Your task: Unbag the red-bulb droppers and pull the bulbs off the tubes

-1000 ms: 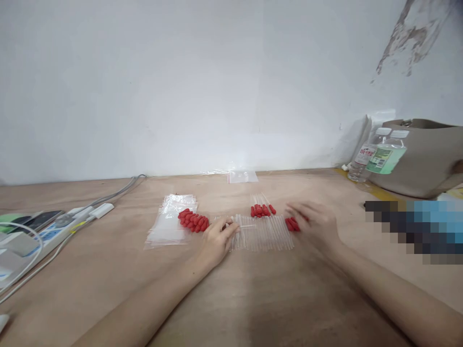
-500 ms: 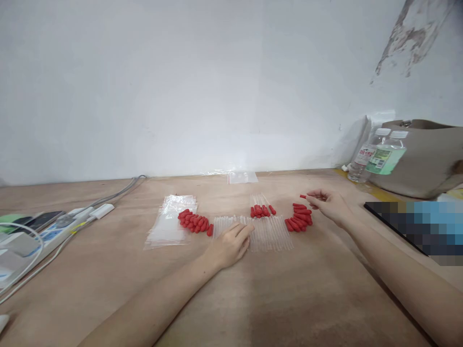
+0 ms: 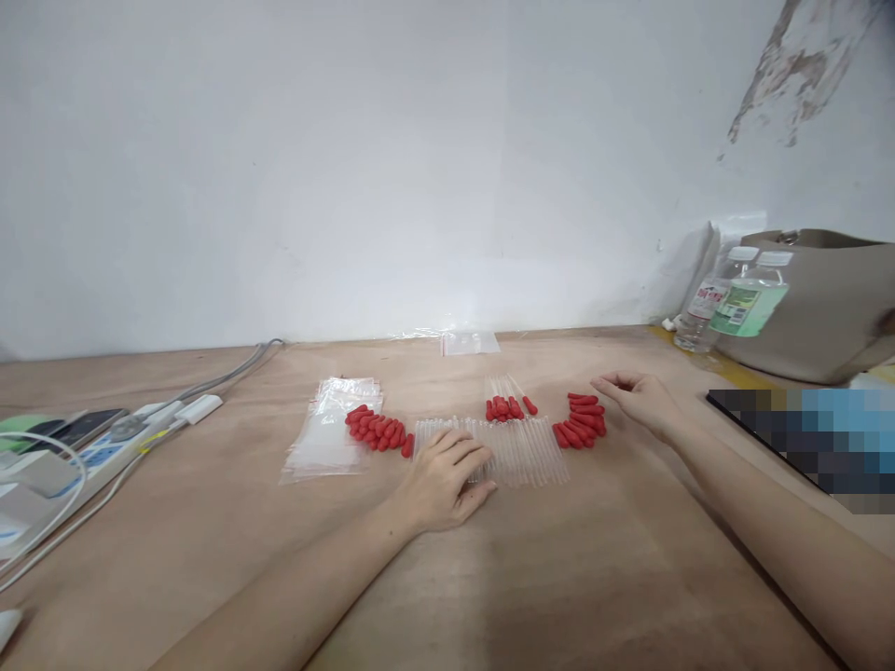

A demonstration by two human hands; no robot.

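My left hand (image 3: pixel 451 475) lies palm down over the left part of a row of clear glass tubes (image 3: pixel 528 452), its fingers loosely stretched and the thumb apart. My right hand (image 3: pixel 633 396) hovers just beyond a curved cluster of red rubber bulbs (image 3: pixel 580 424), thumb and fingertips pinched together. Whether a bulb is hidden in that pinch I cannot see. Behind the row lie several tubes fitted with red bulbs (image 3: pixel 500 408), like droppers. Left of my left hand is another pile of loose red bulbs (image 3: pixel 378 429).
Clear plastic bags (image 3: pixel 325 443) are stacked at the left, with one more bag (image 3: pixel 470 344) by the wall. A power strip (image 3: pixel 98 457) with cables lies far left. Two bottles (image 3: pixel 748 303), a beige bag (image 3: pixel 825 308) and a pixelated dark-edged device (image 3: pixel 804 447) are at the right.
The red bulb that stuck out of my right fingertips no longer shows. My left hand has shifted slightly toward me, and its thumb has spread out from the fingers.
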